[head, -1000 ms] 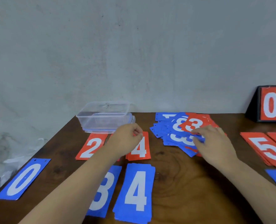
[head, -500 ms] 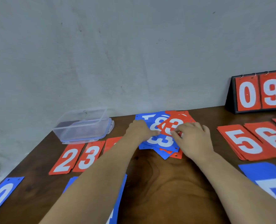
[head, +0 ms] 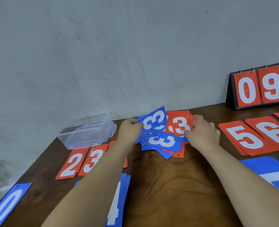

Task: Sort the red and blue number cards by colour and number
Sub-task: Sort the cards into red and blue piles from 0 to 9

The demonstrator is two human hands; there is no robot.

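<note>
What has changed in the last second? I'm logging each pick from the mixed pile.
The left hand moved from the sorted red cards to the mixed pile and now pinches a blue 3 card, lifted and tilted. The right hand, already at the pile, now grips the red 3 card. The sorted cards, clear box and scoreboard stayed put.

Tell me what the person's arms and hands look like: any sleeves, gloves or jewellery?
The left hand and right hand are bare: no gloves, rings, watch or bracelet show. The left forearm and right forearm are uncovered down to the frame's edge; no sleeve is in view.
</note>
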